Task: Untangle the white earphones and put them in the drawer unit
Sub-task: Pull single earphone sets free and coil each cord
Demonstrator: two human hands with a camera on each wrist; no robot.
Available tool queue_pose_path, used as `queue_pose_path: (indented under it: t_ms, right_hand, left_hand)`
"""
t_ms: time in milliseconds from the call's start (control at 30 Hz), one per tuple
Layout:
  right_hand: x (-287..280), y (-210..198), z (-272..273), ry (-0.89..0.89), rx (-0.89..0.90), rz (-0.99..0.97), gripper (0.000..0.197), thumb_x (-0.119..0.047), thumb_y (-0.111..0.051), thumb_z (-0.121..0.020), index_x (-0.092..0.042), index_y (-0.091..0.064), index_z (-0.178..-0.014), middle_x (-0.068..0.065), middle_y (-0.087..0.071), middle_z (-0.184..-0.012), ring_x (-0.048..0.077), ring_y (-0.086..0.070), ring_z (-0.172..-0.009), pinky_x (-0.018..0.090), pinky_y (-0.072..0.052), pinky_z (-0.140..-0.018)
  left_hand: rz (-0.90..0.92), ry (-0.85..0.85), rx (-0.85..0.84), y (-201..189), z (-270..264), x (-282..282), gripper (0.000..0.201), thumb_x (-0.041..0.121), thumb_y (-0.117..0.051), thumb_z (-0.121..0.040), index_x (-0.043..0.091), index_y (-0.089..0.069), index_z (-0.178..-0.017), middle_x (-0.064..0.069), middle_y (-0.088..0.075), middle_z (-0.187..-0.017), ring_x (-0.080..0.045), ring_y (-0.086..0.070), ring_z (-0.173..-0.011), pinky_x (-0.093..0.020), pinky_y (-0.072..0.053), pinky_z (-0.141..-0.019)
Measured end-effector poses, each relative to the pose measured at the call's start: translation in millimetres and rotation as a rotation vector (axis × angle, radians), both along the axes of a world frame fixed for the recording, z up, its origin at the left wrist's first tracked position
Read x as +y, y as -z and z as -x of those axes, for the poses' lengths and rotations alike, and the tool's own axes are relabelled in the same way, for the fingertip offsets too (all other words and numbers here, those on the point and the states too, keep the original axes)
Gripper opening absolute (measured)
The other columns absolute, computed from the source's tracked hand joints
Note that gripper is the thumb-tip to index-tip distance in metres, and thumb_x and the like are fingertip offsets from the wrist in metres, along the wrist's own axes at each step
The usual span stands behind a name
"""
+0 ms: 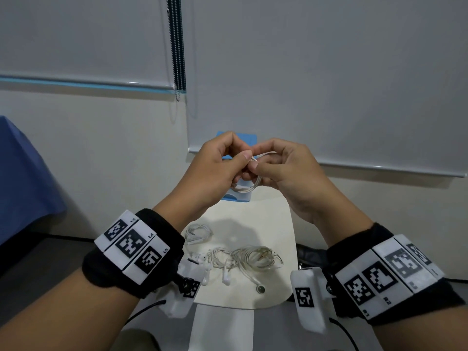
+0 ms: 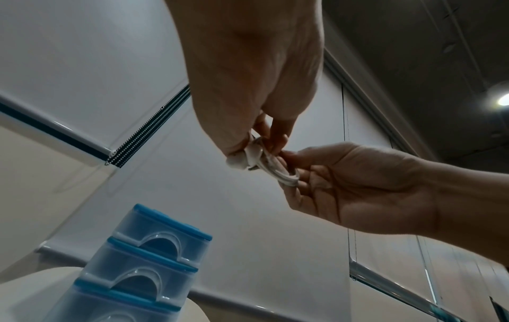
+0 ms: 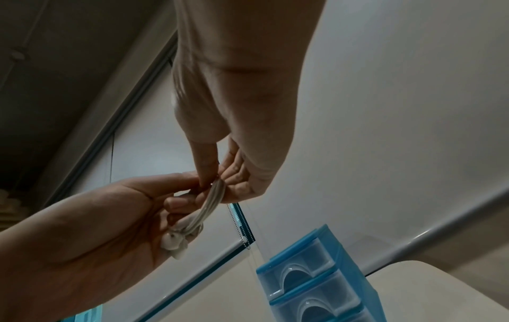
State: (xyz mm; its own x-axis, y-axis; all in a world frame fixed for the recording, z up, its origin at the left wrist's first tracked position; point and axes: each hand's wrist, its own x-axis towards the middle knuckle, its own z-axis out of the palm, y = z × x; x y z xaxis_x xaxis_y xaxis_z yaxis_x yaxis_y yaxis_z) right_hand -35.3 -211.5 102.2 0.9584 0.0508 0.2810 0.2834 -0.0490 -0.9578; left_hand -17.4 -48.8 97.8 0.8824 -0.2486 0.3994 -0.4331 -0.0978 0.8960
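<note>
Both hands are raised above the cream table (image 1: pixel 268 224), together holding a coiled white earphone (image 1: pixel 247 184). My left hand (image 1: pixel 246 158) pinches the coil's top, and in the left wrist view the earbuds (image 2: pixel 238 162) sit under its fingers. From the other side, my right hand (image 1: pixel 256 166) pinches the looped cord (image 3: pixel 213 199). The blue drawer unit (image 1: pixel 240 197) stands behind the hands with its translucent drawers (image 2: pixel 162 244) closed. On the table lie a small coiled earphone (image 1: pixel 197 233) and a tangled pile of white earphones (image 1: pixel 243 259).
A blue cloth (image 1: pixel 25 173) hangs at the left. Grey roller blinds (image 1: pixel 329 84) and a bead chain (image 1: pixel 178 46) cover the wall behind. A black object (image 1: pixel 310 253) lies off the table's right edge. Cables trail from both wristbands near the front.
</note>
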Motion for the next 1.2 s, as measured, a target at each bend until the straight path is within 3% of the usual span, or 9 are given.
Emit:
queue_pose_path:
  t_ms: [200, 300, 400, 500, 633, 767, 933, 1067, 1200]
  right_hand:
    - [0, -4, 0, 0.049, 0.043, -0.027, 0.028, 0.011, -0.067, -0.089, -0.002, -0.062, -0.113, 0.013, -0.07, -0.071, 0.025, -0.071, -0.069, 0.037, -0.058, -0.075]
    - [3, -4, -1, 0.052, 0.076, -0.086, 0.036, 0.012, -0.066, -0.089, -0.005, -0.056, -0.118, 0.011, -0.067, -0.072, 0.023, -0.069, -0.067, 0.036, -0.057, -0.074]
    - [4, -5, -1, 0.034, 0.115, -0.125, 0.038, 0.011, -0.067, -0.089, -0.011, -0.053, -0.117, 0.012, -0.066, -0.075, 0.022, -0.068, -0.066, 0.032, -0.054, -0.071]
    - [3, -7, -1, 0.019, 0.157, -0.142, 0.038, 0.005, -0.07, -0.089, -0.018, -0.053, -0.114, 0.004, -0.07, -0.073, 0.016, -0.064, -0.069, 0.028, -0.043, -0.069]
    - [3, -6, 3, -0.023, 0.261, -0.191, 0.037, -0.001, -0.07, -0.089, -0.023, -0.054, -0.115, 0.001, -0.075, -0.08, 0.009, -0.064, -0.068, 0.032, -0.037, -0.075]
    - [8, -3, 8, -0.066, 0.227, -0.171, 0.047, -0.002, -0.074, -0.086, -0.021, -0.053, -0.123, -0.002, -0.072, -0.081, 0.008, -0.065, -0.07, 0.033, -0.037, -0.073]
    - [16, -4, 8, 0.057, 0.019, 0.123, 0.045, -0.001, -0.078, -0.086, -0.021, -0.055, -0.119, 0.007, -0.071, -0.078, 0.014, -0.065, -0.069, 0.032, -0.045, -0.07]
    - [19, -4, 6, 0.202, -0.111, 0.558, 0.035, -0.001, -0.069, -0.085, -0.028, -0.056, -0.103, 0.005, -0.074, -0.073, 0.027, -0.066, -0.064, 0.028, -0.046, -0.048]
    - [23, -2, 5, 0.21, -0.058, 0.701, 0.035, -0.008, -0.072, -0.079, -0.03, -0.054, -0.101, 0.0, -0.073, -0.075, 0.023, -0.071, -0.069, 0.039, -0.055, -0.057]
  left_hand:
    - [-0.023, 0.021, -0.037, -2, 0, -4, 0.005, 0.007, -0.061, -0.101, 0.004, -0.062, -0.098, 0.012, -0.065, -0.07, -0.005, -0.057, -0.053, -0.015, -0.045, -0.055]
    - [-0.053, 0.025, -0.044, -2, -2, -3, 0.009, 0.01, -0.06, -0.102, 0.01, -0.068, -0.101, 0.012, -0.063, -0.07, -0.003, -0.056, -0.054, -0.014, -0.044, -0.056]
    - [-0.058, 0.043, -0.04, -3, -1, -1, 0.013, 0.009, -0.058, -0.103, 0.009, -0.071, -0.1, 0.002, -0.064, -0.076, -0.003, -0.054, -0.054, -0.014, -0.043, -0.054]
    - [-0.075, 0.033, -0.053, -3, -3, 3, 0.017, 0.011, -0.057, -0.103, 0.015, -0.072, -0.095, -0.007, -0.065, -0.081, -0.008, -0.048, -0.055, -0.015, -0.041, -0.053]
    - [-0.07, 0.056, -0.076, 3, -3, 10, 0.02, 0.008, -0.055, -0.104, 0.016, -0.07, -0.094, 0.005, -0.063, -0.074, -0.007, -0.047, -0.056, -0.015, -0.04, -0.053]
    - [0.063, 0.032, -0.108, 13, 3, 11, 0.01, 0.003, -0.058, -0.102, 0.004, -0.068, -0.101, 0.011, -0.062, -0.07, -0.001, -0.052, -0.052, -0.013, -0.041, -0.052]
    - [0.048, -0.064, -0.141, 11, -3, 13, 0.011, 0.006, -0.062, -0.101, -0.001, -0.069, -0.097, 0.008, -0.067, -0.069, 0.001, -0.053, -0.051, -0.011, -0.04, -0.054]
    - [-0.086, -0.122, -0.112, 11, -13, 16, 0.014, 0.016, -0.066, -0.1, 0.011, -0.073, -0.089, 0.013, -0.061, -0.061, -0.007, -0.05, -0.053, -0.023, -0.044, -0.056]
    - [-0.096, -0.095, -0.069, 12, -12, 11, 0.015, 0.016, -0.066, -0.1, 0.008, -0.073, -0.091, 0.006, -0.06, -0.063, -0.01, -0.051, -0.049, -0.021, -0.045, -0.052]
